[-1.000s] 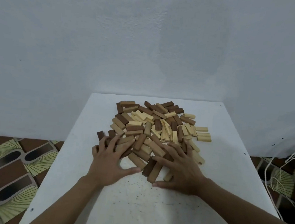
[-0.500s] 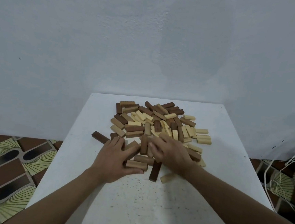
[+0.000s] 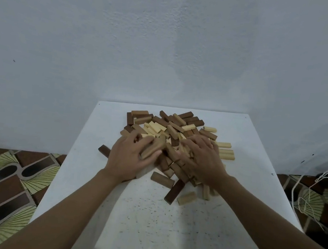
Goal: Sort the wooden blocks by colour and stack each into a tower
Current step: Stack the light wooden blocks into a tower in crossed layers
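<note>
So the white table (image 3: pixel 87 177) has the whole pile of wooden blocks (image 3: pixel 170 128) heaped from its centre out toward 12 o'clock, with dark, mid-brown and pale ones all mixed and no towers started.

Both hands are on the near side of the heap. The left hand (image 3: pixel 128 157) at about 8 o'clock has its fingers spread over the blocks and its thumb against a tan one. It's too blurry there to call that a real grip. The right hand (image 3: pixel 201 161) at about 4 o'clock lies flat and splayed on top, pressing and holding nothing.

My guess is these are light, rigid and smooth, so they'll slide and topple easily. I'd pinch each one across its long sides near the middle.

A few lie loose: a dark block (image 3: pixel 174 191) at 6 o'clock, a mid-brown block (image 3: pixel 162 179) just beyond it, a pale block (image 3: pixel 186 198) beside it, and a stray dark one (image 3: pixel 104 150) at 9 o'clock.

Compared with half a second back, both hands have pushed deeper toward 12 o'clock. The right one has flattened out from a curl, and the mid-brown block is now out from under the left thumb.
</note>
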`<move>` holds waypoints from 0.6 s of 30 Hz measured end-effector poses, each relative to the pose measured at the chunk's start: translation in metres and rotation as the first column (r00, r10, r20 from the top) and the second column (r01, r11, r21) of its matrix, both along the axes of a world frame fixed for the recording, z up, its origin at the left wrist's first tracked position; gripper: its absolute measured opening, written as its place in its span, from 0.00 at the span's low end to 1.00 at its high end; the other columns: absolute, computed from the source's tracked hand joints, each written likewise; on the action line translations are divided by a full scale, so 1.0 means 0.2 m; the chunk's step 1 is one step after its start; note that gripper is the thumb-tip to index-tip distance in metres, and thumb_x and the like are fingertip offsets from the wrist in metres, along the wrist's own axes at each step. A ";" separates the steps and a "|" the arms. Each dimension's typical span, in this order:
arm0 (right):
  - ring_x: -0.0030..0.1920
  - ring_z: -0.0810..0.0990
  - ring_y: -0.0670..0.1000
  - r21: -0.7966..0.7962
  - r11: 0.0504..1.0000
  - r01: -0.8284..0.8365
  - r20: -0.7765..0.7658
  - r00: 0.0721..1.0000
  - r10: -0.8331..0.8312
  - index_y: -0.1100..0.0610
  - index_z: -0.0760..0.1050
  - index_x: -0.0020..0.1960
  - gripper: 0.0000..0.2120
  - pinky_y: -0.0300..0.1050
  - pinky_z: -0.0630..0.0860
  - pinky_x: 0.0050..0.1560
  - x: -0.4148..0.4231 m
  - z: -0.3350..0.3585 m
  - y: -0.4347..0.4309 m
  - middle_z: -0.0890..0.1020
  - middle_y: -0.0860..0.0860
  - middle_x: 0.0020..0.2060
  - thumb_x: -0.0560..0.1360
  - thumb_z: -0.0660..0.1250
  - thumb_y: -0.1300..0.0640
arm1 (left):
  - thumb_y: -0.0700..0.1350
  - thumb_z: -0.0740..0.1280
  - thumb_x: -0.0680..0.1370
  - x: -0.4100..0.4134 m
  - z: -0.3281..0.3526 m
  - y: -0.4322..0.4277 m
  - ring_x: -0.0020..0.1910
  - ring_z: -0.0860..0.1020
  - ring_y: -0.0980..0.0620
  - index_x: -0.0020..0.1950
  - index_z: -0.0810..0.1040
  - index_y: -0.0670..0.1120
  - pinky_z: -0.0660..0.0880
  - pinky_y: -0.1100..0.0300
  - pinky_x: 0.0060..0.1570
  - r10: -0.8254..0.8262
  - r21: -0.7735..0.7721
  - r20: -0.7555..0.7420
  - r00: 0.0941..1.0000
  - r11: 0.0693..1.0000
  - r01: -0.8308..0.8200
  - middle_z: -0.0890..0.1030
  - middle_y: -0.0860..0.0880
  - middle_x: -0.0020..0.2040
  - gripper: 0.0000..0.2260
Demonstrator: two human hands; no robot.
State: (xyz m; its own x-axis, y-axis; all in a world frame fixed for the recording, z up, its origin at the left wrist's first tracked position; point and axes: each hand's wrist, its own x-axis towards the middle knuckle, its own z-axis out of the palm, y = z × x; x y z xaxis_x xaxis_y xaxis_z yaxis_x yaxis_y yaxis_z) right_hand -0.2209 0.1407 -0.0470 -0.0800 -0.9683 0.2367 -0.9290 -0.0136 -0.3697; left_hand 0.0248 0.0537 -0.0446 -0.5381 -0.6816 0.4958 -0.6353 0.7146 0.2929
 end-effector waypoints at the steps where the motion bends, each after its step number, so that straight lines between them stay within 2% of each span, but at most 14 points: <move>1: 0.74 0.60 0.47 0.012 1.000 0.025 -0.016 1.000 -0.025 0.40 0.70 0.67 0.29 0.64 0.58 0.72 -0.03 0.00 0.03 0.70 0.42 0.68 0.75 0.50 0.27 | 0.69 0.57 0.80 -0.04 0.02 -0.03 0.43 0.75 0.51 0.62 0.79 0.54 0.76 0.55 0.43 0.019 0.035 -0.016 1.000 0.999 -0.019 0.76 0.50 0.52 0.24; 3: 0.79 0.50 0.51 0.117 0.991 0.063 -0.048 0.997 -0.058 0.35 0.61 0.73 0.36 0.69 0.53 0.74 -0.07 -0.01 0.07 0.61 0.45 0.76 0.69 0.52 0.21 | 0.70 0.56 0.79 -0.13 0.05 -0.09 0.46 0.76 0.50 0.64 0.76 0.57 0.77 0.53 0.48 0.061 0.077 -0.020 0.998 0.995 -0.059 0.75 0.50 0.54 0.23; 5: 0.80 0.40 0.56 0.258 0.964 0.070 -0.082 0.995 -0.051 0.31 0.49 0.76 0.45 0.71 0.48 0.75 -0.09 -0.02 0.10 0.50 0.47 0.80 0.63 0.51 0.16 | 0.70 0.56 0.79 -0.22 0.06 -0.15 0.51 0.76 0.47 0.65 0.74 0.57 0.75 0.48 0.55 0.108 0.097 0.036 0.994 0.989 -0.111 0.75 0.48 0.56 0.24; 7: 0.80 0.37 0.58 0.326 0.943 0.072 -0.095 0.995 -0.043 0.30 0.43 0.77 0.48 0.70 0.45 0.75 -0.09 -0.04 0.12 0.45 0.49 0.81 0.62 0.50 0.15 | 0.71 0.55 0.79 -0.28 0.02 -0.18 0.58 0.74 0.46 0.66 0.72 0.57 0.72 0.46 0.60 0.141 0.117 0.137 0.980 0.980 -0.158 0.74 0.47 0.58 0.24; 8: 0.80 0.38 0.59 0.312 0.947 0.079 -0.094 0.994 -0.052 0.31 0.43 0.77 0.47 0.69 0.45 0.76 -0.08 -0.06 0.13 0.46 0.50 0.81 0.63 0.50 0.16 | 0.71 0.55 0.79 -0.30 -0.02 -0.19 0.60 0.72 0.46 0.67 0.71 0.58 0.68 0.46 0.62 0.136 0.142 0.167 0.977 0.977 -0.160 0.73 0.47 0.59 0.24; 11: 0.79 0.55 0.60 0.128 0.986 0.109 -0.111 0.989 -0.095 0.37 0.60 0.76 0.35 0.63 0.59 0.73 -0.07 -0.12 0.15 0.63 0.51 0.76 0.71 0.56 0.27 | 0.70 0.56 0.80 -0.28 -0.09 -0.16 0.65 0.68 0.48 0.75 0.63 0.63 0.61 0.44 0.66 0.077 0.251 0.165 0.983 0.961 -0.117 0.69 0.49 0.62 0.25; 13: 0.71 0.66 0.60 -0.006 0.990 0.139 -0.091 0.986 -0.139 0.45 0.71 0.69 0.27 0.61 0.69 0.64 -0.07 -0.15 0.15 0.72 0.52 0.67 0.73 0.61 0.35 | 0.69 0.56 0.81 -0.24 -0.08 -0.11 0.69 0.65 0.49 0.78 0.59 0.65 0.58 0.42 0.70 0.049 0.247 0.119 0.992 0.966 -0.077 0.68 0.50 0.66 0.27; 16: 0.56 0.74 0.57 -0.174 0.973 0.153 -0.048 0.985 -0.163 0.53 0.78 0.54 0.15 0.54 0.74 0.50 -0.07 -0.17 0.13 0.76 0.54 0.54 0.74 0.67 0.45 | 0.67 0.58 0.80 -0.14 -0.02 0.04 0.70 0.64 0.50 0.71 0.67 0.64 0.59 0.39 0.72 -0.095 0.273 0.025 0.995 0.958 0.084 0.67 0.53 0.68 0.21; 18: 0.46 0.76 0.54 -0.218 0.966 0.142 -0.027 0.988 -0.151 0.55 0.79 0.49 0.10 0.47 0.73 0.43 -0.06 -0.18 0.12 0.75 0.53 0.50 0.74 0.70 0.49 | 0.68 0.58 0.81 -0.07 -0.04 0.16 0.73 0.63 0.50 0.70 0.68 0.64 0.61 0.39 0.73 -0.287 0.280 0.154 0.945 0.930 0.237 0.67 0.53 0.71 0.19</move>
